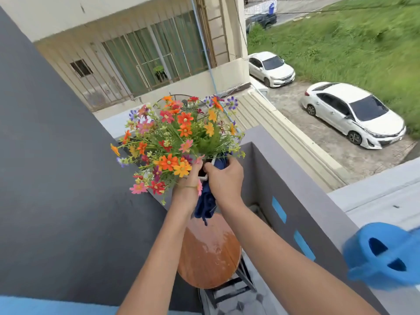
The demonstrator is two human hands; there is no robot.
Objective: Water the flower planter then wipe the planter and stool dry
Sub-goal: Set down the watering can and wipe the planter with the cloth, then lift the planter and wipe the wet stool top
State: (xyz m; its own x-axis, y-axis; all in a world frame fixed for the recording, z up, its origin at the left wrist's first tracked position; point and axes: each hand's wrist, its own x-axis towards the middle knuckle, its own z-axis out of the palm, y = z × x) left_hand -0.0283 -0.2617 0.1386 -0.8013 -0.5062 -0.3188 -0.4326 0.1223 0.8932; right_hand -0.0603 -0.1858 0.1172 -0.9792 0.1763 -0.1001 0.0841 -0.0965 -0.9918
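Note:
A planter (203,177) full of orange, red, pink and purple flowers (177,137) is lifted above a round orange stool (209,251) whose seat shows wet patches. My left hand (187,185) grips the planter under the flowers on the left. My right hand (223,178) presses a dark blue cloth (205,204) against the planter's white rim and side; the cloth hangs down below it. Most of the planter is hidden by flowers and hands.
A blue watering can (384,255) sits on the grey balcony wall (302,194) at the right. A dark grey wall (56,178) rises on the left. The stool stands in a narrow corner. Far below are parked white cars (354,114) and grass.

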